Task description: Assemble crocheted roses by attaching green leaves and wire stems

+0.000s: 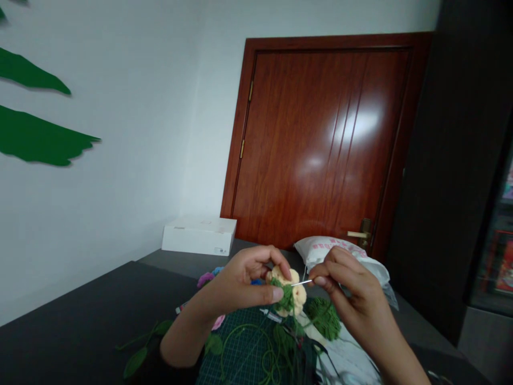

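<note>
Glossy brown door [296, 144], pale wall [148, 107], dark cabinet [441, 160]

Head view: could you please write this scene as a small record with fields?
left hand: grips cream-and-green piece
right hand: pinches thin metal tool, tip at the piece
table, near: green cutting mat; green yarn ball
table, far: white box left; white bag right
background: reddish-brown door, shut

The left hand [250, 275] holds a cream-and-green yarn piece [300, 297]; at three o'clock from it, the right hand [350, 283] grips a slim metal tool [301, 283]; a green yarn ball [325, 321] lies at four o'clock; a white box [198, 238], at ten.
</note>
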`<action>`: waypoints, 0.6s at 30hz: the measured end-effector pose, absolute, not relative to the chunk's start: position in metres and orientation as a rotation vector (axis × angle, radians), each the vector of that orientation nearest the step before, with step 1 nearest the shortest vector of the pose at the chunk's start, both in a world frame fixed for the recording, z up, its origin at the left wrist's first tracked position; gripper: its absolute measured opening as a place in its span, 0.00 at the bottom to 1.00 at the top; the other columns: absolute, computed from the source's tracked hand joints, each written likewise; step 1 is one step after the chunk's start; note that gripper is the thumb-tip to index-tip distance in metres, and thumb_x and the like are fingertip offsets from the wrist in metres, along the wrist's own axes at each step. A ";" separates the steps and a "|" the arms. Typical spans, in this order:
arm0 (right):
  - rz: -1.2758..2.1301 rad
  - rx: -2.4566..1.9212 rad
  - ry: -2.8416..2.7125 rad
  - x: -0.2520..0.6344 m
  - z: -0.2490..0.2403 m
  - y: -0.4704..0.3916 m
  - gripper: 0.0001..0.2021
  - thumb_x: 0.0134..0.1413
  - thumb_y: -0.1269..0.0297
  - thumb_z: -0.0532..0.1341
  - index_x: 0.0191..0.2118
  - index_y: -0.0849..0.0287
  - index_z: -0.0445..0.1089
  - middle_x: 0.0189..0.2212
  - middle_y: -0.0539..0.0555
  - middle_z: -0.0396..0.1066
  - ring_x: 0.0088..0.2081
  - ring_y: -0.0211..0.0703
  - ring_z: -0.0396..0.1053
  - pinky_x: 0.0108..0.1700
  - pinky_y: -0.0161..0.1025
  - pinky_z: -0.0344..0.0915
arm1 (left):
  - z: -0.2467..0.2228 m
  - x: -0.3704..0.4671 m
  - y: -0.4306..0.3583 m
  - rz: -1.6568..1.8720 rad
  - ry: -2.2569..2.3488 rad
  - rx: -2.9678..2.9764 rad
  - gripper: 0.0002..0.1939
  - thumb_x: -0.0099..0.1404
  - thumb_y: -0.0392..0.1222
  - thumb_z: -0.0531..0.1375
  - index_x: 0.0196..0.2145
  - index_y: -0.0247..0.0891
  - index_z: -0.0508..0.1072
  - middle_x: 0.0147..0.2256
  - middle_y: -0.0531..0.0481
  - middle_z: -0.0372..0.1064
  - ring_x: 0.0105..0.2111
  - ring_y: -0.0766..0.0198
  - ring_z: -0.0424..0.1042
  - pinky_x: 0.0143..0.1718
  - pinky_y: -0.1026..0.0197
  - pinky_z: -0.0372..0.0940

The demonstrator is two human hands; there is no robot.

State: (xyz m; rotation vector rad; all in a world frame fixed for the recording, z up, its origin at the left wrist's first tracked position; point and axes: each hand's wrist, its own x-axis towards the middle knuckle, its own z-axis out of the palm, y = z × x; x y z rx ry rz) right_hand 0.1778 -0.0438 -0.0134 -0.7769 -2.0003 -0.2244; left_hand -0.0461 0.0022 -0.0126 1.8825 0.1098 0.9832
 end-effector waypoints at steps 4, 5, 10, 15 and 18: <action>-0.134 -0.745 -1.983 0.178 -0.014 -0.042 0.11 0.65 0.70 0.55 0.31 0.58 0.70 0.27 0.49 0.62 0.32 0.40 0.62 0.33 0.38 0.55 | -0.012 -0.047 0.001 0.969 0.091 1.877 0.10 0.58 0.36 0.65 0.38 0.33 0.72 0.37 0.47 0.66 0.36 0.63 0.68 0.35 0.62 0.60; -0.117 -0.744 -1.985 0.178 -0.014 -0.041 0.11 0.65 0.70 0.55 0.30 0.58 0.70 0.27 0.50 0.63 0.32 0.41 0.62 0.33 0.38 0.55 | -0.012 -0.047 0.001 0.968 0.087 1.879 0.10 0.58 0.36 0.65 0.38 0.33 0.72 0.37 0.47 0.66 0.36 0.63 0.68 0.35 0.62 0.60; -0.120 -0.783 -1.974 0.176 -0.015 -0.041 0.11 0.65 0.68 0.55 0.31 0.57 0.70 0.27 0.50 0.64 0.32 0.41 0.63 0.33 0.38 0.56 | -0.013 -0.047 0.002 0.986 0.070 1.892 0.10 0.59 0.36 0.64 0.39 0.33 0.71 0.38 0.46 0.66 0.37 0.62 0.68 0.36 0.61 0.61; -0.153 -0.797 -1.977 0.176 -0.013 -0.044 0.12 0.65 0.67 0.55 0.30 0.57 0.70 0.26 0.49 0.63 0.31 0.41 0.64 0.32 0.38 0.58 | -0.012 -0.048 0.001 1.004 0.098 1.913 0.10 0.60 0.37 0.64 0.40 0.34 0.70 0.39 0.46 0.67 0.37 0.62 0.69 0.36 0.61 0.62; -0.243 -0.820 -2.001 0.179 -0.010 -0.050 0.11 0.65 0.69 0.54 0.32 0.57 0.70 0.27 0.50 0.64 0.32 0.42 0.65 0.33 0.39 0.59 | -0.012 -0.050 0.001 1.024 0.151 1.960 0.10 0.61 0.38 0.63 0.40 0.34 0.70 0.39 0.45 0.67 0.38 0.62 0.69 0.36 0.61 0.64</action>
